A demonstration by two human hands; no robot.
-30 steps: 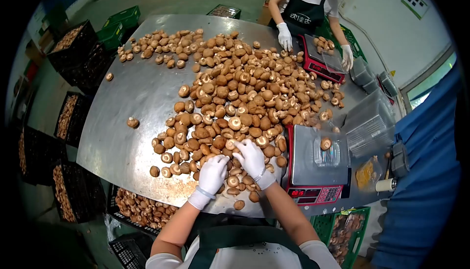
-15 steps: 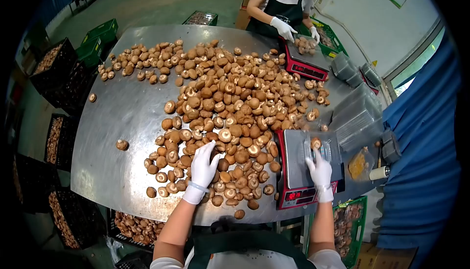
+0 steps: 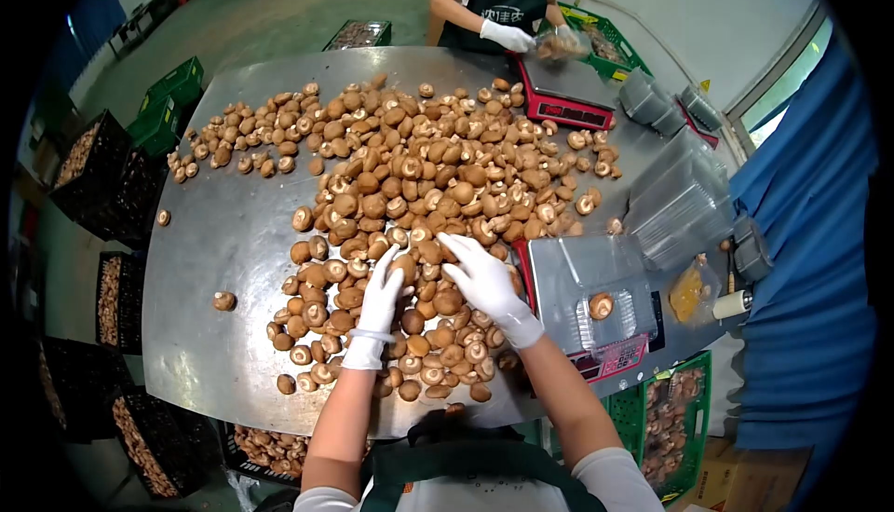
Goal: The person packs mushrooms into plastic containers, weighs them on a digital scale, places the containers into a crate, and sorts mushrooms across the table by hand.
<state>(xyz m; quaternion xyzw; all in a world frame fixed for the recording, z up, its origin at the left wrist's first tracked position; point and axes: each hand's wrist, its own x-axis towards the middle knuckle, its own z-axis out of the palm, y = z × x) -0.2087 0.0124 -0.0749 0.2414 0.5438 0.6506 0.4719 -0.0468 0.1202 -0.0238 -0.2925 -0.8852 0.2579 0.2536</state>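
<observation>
Brown mushrooms [image 3: 447, 153] lie heaped over the middle of a metal table [image 3: 214, 251]. My left hand [image 3: 380, 302], in a white glove, rests in the near part of the heap with its fingers closed round a mushroom [image 3: 403, 268]. My right hand [image 3: 486, 286], also gloved, reaches into the heap beside it, fingers spread and pointing up and left; nothing shows in its grasp. To the right, a clear plastic tray [image 3: 610, 302] on the red-framed scale [image 3: 556, 274] holds one mushroom [image 3: 601, 305].
Across the table a co-worker's gloved hands hold a filled clear tray [image 3: 562, 43] above a second red scale [image 3: 570, 113]. Stacked clear trays [image 3: 680, 200], a bagged yellow item [image 3: 690, 292] and a white roll [image 3: 732, 304] are at the right. Mushroom crates surround the table.
My right hand has left the tray on the scale and moved left into the heap, leaving a mushroom in the tray. The co-worker has lifted the filled tray off the far scale.
</observation>
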